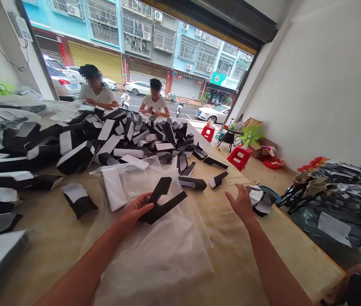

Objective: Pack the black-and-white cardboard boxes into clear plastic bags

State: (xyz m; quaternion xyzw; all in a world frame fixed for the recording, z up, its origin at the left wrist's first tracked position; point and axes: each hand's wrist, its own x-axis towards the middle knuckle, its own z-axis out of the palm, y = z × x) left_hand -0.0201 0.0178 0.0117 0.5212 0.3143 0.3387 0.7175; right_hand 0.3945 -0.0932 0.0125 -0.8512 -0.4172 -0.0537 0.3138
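My left hand [138, 209] grips a black V-shaped foam piece [161, 208] between thumb and fingers, above clear plastic bags [154, 259] lying flat on the table. A white folded piece [114, 189] lies by the bags, left of that hand. My right hand [241, 205] is raised over the table's right part with its fingers apart and nothing in them. Close to its right are a black-and-white piece [261, 202] and a blue basket [269, 194]. Two more black pieces, one long [193, 183] and one short [218, 179], lie between my hands and the pile.
A big heap of black and white pieces [135, 138] covers the table's far side. Two people [95, 91] [154, 102] sit behind it. Red stools [239, 157] and a green fan [251, 135] stand right of the table. Filled bags [336, 204] lie on the right.
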